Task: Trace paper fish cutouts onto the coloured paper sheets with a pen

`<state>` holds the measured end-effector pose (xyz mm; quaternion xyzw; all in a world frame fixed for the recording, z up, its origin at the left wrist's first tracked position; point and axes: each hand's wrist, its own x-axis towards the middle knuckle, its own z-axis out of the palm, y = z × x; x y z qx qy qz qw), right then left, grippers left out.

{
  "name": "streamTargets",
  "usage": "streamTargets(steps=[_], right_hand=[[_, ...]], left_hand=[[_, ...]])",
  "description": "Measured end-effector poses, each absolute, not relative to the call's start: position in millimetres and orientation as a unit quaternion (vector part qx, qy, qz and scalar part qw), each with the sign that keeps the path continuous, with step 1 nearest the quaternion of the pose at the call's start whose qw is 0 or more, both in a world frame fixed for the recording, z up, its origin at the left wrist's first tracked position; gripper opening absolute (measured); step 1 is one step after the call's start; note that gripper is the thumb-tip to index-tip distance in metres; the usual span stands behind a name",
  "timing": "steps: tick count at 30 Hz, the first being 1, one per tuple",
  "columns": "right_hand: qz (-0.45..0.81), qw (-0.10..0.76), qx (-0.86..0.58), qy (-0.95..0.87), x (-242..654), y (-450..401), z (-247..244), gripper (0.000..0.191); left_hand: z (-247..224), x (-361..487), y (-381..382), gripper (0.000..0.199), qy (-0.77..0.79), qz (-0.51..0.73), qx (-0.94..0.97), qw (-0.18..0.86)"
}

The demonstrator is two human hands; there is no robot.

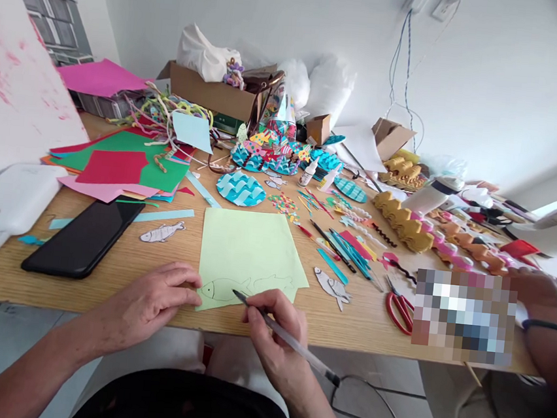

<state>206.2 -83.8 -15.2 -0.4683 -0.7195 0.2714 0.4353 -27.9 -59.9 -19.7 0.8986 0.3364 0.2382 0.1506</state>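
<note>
A light green sheet of paper [250, 242] lies at the table's front edge, with outlines of fish drawn along its lower side. The left fish drawing [218, 290] has an eye and a gill line; a second outline to its right is partly hidden by my hand. My right hand [276, 330] grips a clear-barrelled pen [297, 347], its tip at the left fish's body. Resting flat, my left hand [149, 298] has its fingers stretched onto the sheet's lower left edge. Cut-out paper fish lie on both sides, one at left [162, 231] and a pair at right [332, 288].
A black phone [86, 236] and white power bank [11, 196] lie left, near stacked coloured paper [110, 166]. Behind the sheet are a woven blue paper disc [241, 188] and glue bottles [309, 171]. Red-handled scissors [399, 309] lie right, near another person's arm [551, 321].
</note>
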Motion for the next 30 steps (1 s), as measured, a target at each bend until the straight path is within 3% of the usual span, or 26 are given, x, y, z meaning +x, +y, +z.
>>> streamTargets(steps=[21, 30], right_hand=[[0.143, 0.415, -0.552, -0.709, 267.9, -95.2, -14.1, 0.007], [0.272, 0.403, -0.567, -0.665, 258.9, -76.3, -16.2, 0.008]], left_hand=[[-17.0, -31.7, -57.1, 0.033, 0.336, 0.238, 0.906, 0.099], [-5.0, 35.6, -67.6, 0.04, 0.318, 0.216, 0.922, 0.054]])
